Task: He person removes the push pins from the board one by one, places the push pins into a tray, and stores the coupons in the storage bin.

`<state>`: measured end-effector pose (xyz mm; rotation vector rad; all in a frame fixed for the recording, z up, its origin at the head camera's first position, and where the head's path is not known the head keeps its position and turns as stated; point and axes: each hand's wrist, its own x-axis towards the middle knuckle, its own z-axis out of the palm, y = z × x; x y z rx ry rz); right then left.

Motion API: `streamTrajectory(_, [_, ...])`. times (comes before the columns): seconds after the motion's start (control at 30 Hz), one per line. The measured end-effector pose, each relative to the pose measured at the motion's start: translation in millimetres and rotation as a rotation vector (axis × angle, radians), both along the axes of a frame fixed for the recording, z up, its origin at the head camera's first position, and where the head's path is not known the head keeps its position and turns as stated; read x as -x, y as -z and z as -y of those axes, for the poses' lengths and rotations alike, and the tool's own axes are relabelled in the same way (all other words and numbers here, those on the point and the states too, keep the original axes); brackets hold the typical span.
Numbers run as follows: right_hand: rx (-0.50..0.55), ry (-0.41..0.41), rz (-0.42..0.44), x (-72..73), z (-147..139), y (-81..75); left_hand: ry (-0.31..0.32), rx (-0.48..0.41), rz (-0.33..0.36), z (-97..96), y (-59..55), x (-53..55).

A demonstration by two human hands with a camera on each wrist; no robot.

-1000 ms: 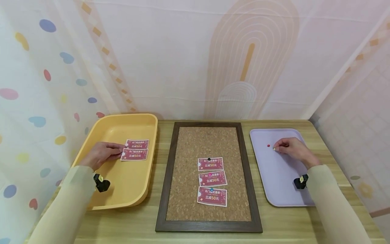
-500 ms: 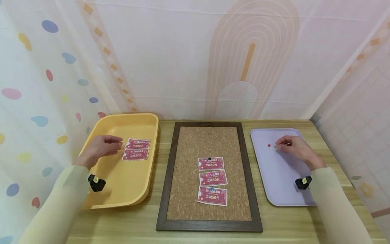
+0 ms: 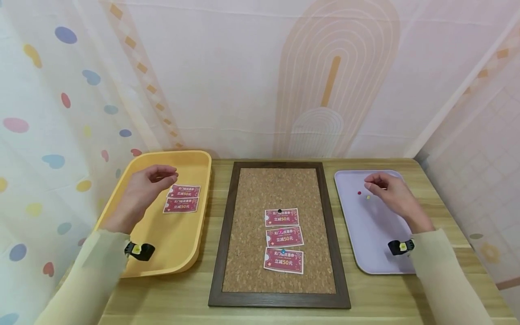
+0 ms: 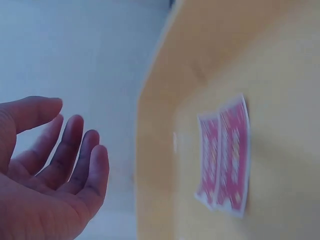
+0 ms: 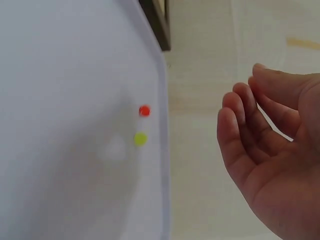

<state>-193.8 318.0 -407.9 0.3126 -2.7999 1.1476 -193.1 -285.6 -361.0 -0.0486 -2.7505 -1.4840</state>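
My left hand [image 3: 144, 192] hovers over the yellow tub [image 3: 162, 264], its fingers loosely bent and nothing in them. Beside it, two red paper coupons [image 3: 180, 205] lie overlapping on the tub's floor; the left wrist view shows these coupons [image 4: 232, 155] blurred. Above the lilac tray [image 3: 375, 259] my right hand [image 3: 394, 194] is raised, thumb near the index fingertip, holding nothing. Below its fingertips lie a yellow pushpin [image 3: 368, 197] and a red pushpin [image 3: 359, 192]. In the right wrist view the yellow pushpin [image 5: 140, 139] sits apart from the hand.
Between tub and tray lies a cork board [image 3: 248, 253] in a dark wooden frame. Three coupons [image 3: 283, 261] are pinned on it in a column, with black, pink and blue pins. The wooden table [image 3: 178, 298] meets a patterned curtain [image 3: 235, 90] at the back.
The left hand has come off the coupons, and lifted up and away from them. My right hand has let go of the yellow pushpin and risen from the tray.
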Motion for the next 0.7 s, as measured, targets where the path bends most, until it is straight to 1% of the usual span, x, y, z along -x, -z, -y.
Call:
streamTrajectory(0.17, [0.01, 0.018, -0.068, -6.5, 14.4, -6.2, -0.02, -0.079, -0.06, -24.0, -10.9, -11.3])
streamTrajectory(0.33, [0.037, 0.026, -0.074, -11.8, 30.6, -10.3, -0.024, -0.117, -0.102, -45.6, -18.4, -22.0])
streamTrajectory(0.5, [0.048, 0.016, -0.062, -17.2, 45.6, -12.2, -0.001, -0.115, -0.132, -64.7, -17.3, -30.3])
streamTrajectory(0.63, [0.072, -0.016, -0.054, -21.3, 57.6, -10.2, 0.031, -0.121, -0.143, -79.9, -13.0, -35.2])
streamTrajectory(0.7, [0.076, -0.034, -0.054, -23.0, 63.7, -8.3, 0.046, -0.104, -0.143, -87.4, -11.2, -37.5])
